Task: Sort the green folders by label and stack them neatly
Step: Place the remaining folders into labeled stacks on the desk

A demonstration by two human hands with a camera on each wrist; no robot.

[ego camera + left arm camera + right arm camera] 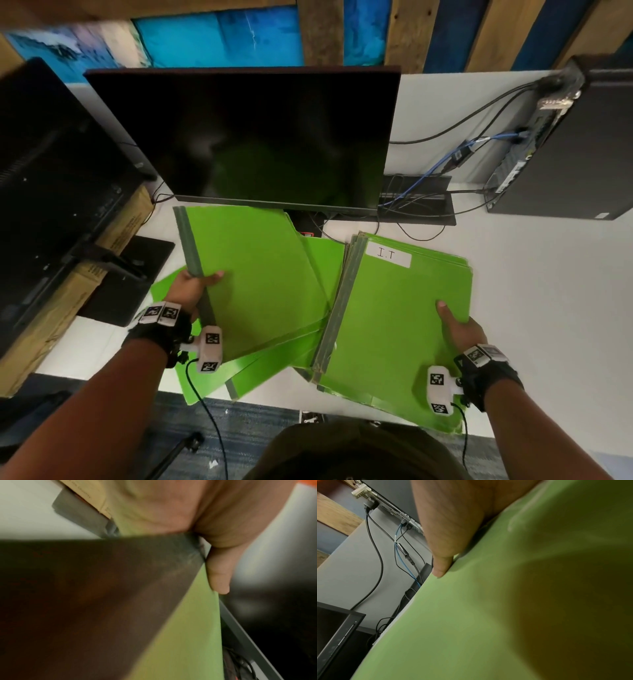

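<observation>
At a white desk (531, 281) crowded with office hardware, you hold green folders in both hands. Your left hand (193, 287) pinches a raised folder (253, 274) by its grey spine, thumb on the cover and fingers curled beneath; the left wrist view shows the thumb (219, 574) pressed against that green cover beside the grey strip. This folder tilts up above a loose fan of folders (274, 363) lying askew on the desk, some jutting past its near edge. Your right hand (460, 330) grips the near right side of a squared-up stack (387, 325), thumb laid flat on top, the other fingers hidden under it. The top folder of that stack carries a white label (388, 255) reading "I.T". The stack's left edge overlaps the loose fan. Behind the folders stands a dark monitor (260, 137), with a second monitor (51, 178) at left on a cardboard box (68, 291). A black computer tower (575, 144) sits at far right, cables (445, 164) trailing from it.
</observation>
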